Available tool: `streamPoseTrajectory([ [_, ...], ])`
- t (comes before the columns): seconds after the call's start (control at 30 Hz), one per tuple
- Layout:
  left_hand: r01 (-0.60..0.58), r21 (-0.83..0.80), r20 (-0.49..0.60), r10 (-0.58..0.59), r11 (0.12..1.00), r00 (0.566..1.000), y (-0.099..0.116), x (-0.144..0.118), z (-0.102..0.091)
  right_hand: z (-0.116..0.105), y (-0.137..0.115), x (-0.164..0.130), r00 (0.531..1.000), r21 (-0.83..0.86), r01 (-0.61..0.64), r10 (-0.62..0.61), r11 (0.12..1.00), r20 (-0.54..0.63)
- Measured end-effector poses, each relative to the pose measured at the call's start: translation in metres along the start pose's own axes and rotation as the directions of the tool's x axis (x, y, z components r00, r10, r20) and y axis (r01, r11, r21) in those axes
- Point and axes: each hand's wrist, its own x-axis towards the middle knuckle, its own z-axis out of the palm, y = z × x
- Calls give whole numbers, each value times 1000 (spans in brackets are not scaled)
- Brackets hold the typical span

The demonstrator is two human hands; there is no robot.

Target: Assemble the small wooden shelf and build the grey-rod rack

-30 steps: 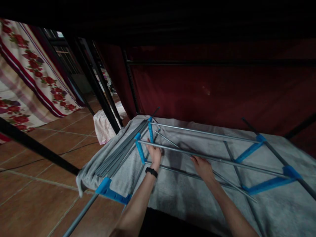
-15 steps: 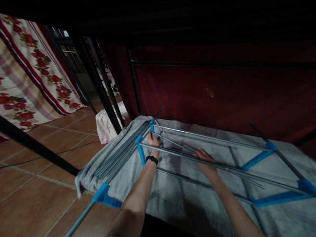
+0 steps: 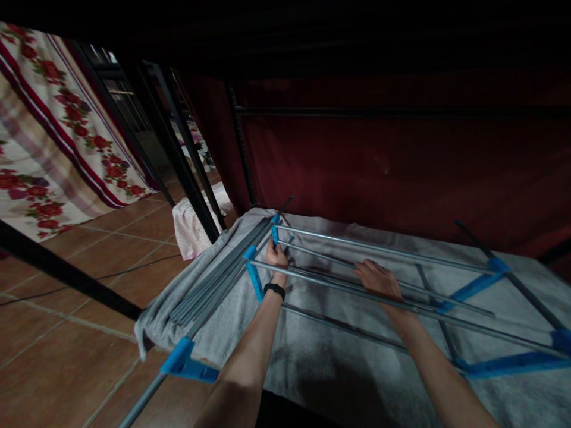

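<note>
Left hand (image 3: 276, 257) grips blue connector (image 3: 274, 233) at rod (image 3: 339, 260) end; right hand (image 3: 379, 278) clasps rod mid-length (long axis runs rightward from connector).

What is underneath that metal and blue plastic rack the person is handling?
A grey towel lies spread under the rack, hanging over the left edge above the tiled floor. What is beneath the towel is covered.

My left hand (image 3: 276, 257) now sits higher up than a second ago, right beside the blue connector (image 3: 274, 232) at the frame's far corner. My right hand (image 3: 379, 279) has slid away from me too, resting over the thin loose rod (image 3: 339, 263), whose left end now points nearer that blue connector than before.
</note>
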Motion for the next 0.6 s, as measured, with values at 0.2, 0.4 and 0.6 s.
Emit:
streamPoseTrajectory([
  [0.2,11,53,-5,-11,999,1000,-1,-1,2,2,13,10,997,-13,79,-79,997,-1],
  [0.4,41,68,-25,-39,997,999,2,-2,3,-11,21,26,995,-6,95,-95,995,29],
  [0.6,14,71,-31,-12,997,999,4,-3,3,-8,25,32,996,28,84,-85,996,40],
])
